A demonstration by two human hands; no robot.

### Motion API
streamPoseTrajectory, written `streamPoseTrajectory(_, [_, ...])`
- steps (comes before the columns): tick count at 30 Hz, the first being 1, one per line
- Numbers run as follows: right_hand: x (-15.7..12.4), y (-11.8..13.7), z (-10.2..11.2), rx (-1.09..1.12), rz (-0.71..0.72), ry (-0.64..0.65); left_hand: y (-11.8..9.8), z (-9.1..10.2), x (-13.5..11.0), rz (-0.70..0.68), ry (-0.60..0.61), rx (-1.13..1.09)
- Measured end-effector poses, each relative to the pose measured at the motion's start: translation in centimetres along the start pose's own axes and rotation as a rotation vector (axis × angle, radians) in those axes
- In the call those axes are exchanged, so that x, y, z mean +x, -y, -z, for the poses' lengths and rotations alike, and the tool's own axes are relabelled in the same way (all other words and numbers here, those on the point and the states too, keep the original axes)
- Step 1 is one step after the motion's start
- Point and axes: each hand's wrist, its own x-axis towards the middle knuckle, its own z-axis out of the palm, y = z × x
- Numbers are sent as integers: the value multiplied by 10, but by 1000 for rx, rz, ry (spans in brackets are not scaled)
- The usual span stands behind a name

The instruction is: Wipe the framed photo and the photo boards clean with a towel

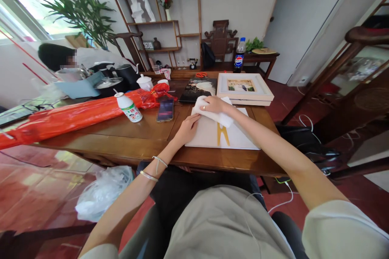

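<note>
A white flat board with a gold stand shape on it lies on the wooden table in front of me. My right hand presses a white cloth onto the board's far edge, fingers closed on the cloth. My left hand rests with fingers flat on the board's left edge, holding nothing.
A white framed photo and a dark picture lie behind the board. A phone, a small white bottle and a long red plastic bundle lie to the left. Another person sits far left. A plastic bag lies on the floor.
</note>
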Motion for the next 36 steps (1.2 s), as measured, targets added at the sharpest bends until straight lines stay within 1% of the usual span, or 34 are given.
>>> streamPoseTrajectory(4, [-30, -26, 13, 46, -54, -11, 1, -1, 0, 3, 2, -1])
streamPoseTrajectory(8, [-61, -46, 23, 98, -150, -41, 0, -1, 0, 3, 2, 1])
streamPoseTrajectory(11, [-73, -49, 26, 41, -184, -63, 0, -1, 0, 4, -4, -2])
streamPoseTrajectory(13, [-75, -45, 25, -16, -156, -71, 0, -1, 0, 6, -6, -2])
streamPoseTrajectory(17, [-65, -22, 11, -153, 9, -52, 0, -1, 1, 5, -2, 7])
streamPoseTrajectory(19, [-61, -5, 1, -205, 99, -24, 0, -1, 1, 3, -5, 7])
streamPoseTrajectory(21, [-65, 17, -9, -261, 213, 29, 0, 0, 1, -5, 0, 4])
streamPoseTrajectory(24, [-89, 53, -22, -326, 397, 74, 0, 2, 0, -18, 23, -17])
streamPoseTrajectory(27, [-120, 81, -29, -340, 465, 47, 1, 3, 0, 0, 28, -48])
streamPoseTrajectory(29, [-130, 86, -27, -331, 463, 55, 1, 4, 1, 15, 27, -60])
streamPoseTrajectory(31, [-126, 78, -21, -307, 426, 87, 1, 4, 2, 27, 21, -70])
streamPoseTrajectory(33, [-111, 62, -13, -300, 330, 111, 1, 3, 2, 38, 11, -78])
streamPoseTrajectory(36, [-84, 43, -5, -324, 145, 86, 2, 2, 4, 40, 6, -91])
